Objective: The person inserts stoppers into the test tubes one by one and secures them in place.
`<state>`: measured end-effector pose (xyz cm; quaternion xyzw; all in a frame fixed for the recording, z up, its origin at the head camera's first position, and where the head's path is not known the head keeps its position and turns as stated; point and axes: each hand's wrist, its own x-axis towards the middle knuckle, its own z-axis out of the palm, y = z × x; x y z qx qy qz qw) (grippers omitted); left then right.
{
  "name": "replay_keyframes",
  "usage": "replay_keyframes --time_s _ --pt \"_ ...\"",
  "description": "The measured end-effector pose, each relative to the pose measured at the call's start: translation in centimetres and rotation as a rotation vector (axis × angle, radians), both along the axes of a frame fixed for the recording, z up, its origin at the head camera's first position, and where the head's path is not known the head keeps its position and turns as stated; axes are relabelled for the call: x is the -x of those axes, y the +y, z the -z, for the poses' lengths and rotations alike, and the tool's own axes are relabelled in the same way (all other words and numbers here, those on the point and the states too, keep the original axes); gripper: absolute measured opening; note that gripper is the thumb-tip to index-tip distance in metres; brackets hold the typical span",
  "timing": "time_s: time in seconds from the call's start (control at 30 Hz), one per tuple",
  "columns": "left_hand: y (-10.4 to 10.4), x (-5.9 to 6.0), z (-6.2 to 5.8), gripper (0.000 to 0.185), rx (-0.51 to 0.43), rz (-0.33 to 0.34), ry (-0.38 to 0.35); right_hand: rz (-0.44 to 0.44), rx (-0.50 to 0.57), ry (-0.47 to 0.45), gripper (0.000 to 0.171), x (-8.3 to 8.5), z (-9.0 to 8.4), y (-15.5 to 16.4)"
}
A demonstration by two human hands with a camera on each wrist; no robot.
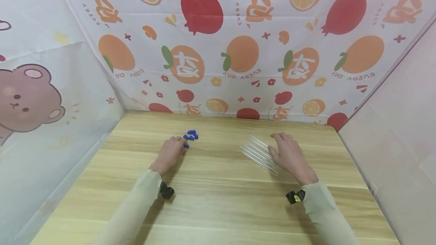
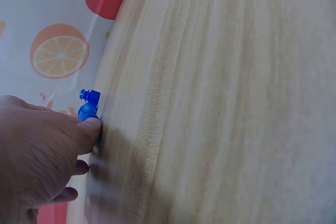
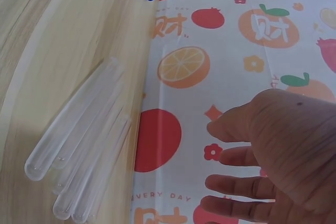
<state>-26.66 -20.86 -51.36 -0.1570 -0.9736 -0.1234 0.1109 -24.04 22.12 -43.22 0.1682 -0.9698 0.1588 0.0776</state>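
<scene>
My left hand (image 1: 170, 152) is at the left of the wooden table, its thumb and fingertips pinching at a small blue stopper (image 1: 186, 146). In the left wrist view, the thumb (image 2: 88, 129) overlaps blue stoppers (image 2: 88, 110), and the index fingertip is hidden. More blue stoppers (image 1: 191, 138) lie loose just beyond the fingers. On the right, my right hand (image 1: 289, 156) hovers beside several clear test tubes (image 1: 259, 156), fingers spread and holding nothing. The tubes (image 3: 79, 135) lie side by side, their rounded ends towards the bottom of the right wrist view.
The wooden table (image 1: 218, 203) ends at a fruit-printed cloth (image 1: 211, 59) hanging behind it. A bear-printed cloth (image 1: 30, 97) hangs at the left, and a pale cloth (image 1: 402, 124) at the right. Each wrist carries a small black camera (image 1: 166, 190).
</scene>
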Motion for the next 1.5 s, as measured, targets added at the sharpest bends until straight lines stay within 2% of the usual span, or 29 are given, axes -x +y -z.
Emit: replay_keyframes --time_s 0.27,0.5,0.77,1.1,1.5 --pt "0.0 -0.1 -0.1 0.011 -0.034 0.007 -0.007 -0.017 0.000 -0.008 0.040 0.0 0.0 -0.4" --pt "0.2 -0.5 -0.2 0.014 -0.085 0.011 0.024 -0.016 -0.002 -0.069 0.040 -0.2 0.3 -0.9" --pt "0.9 -0.9 -0.5 0.017 -0.142 0.020 0.047 -0.033 -0.053 -0.146 0.037 -0.1 0.9 -1.5" --pt "2.1 -1.2 -1.8 0.018 -0.149 0.007 0.030 -0.074 -0.094 -0.121 0.033 -0.3 2.2 -2.4" --pt "2.2 -1.6 -2.3 0.018 -0.155 -0.024 -0.021 -0.095 -0.126 -0.120 0.026 -0.2 3.3 -3.2"
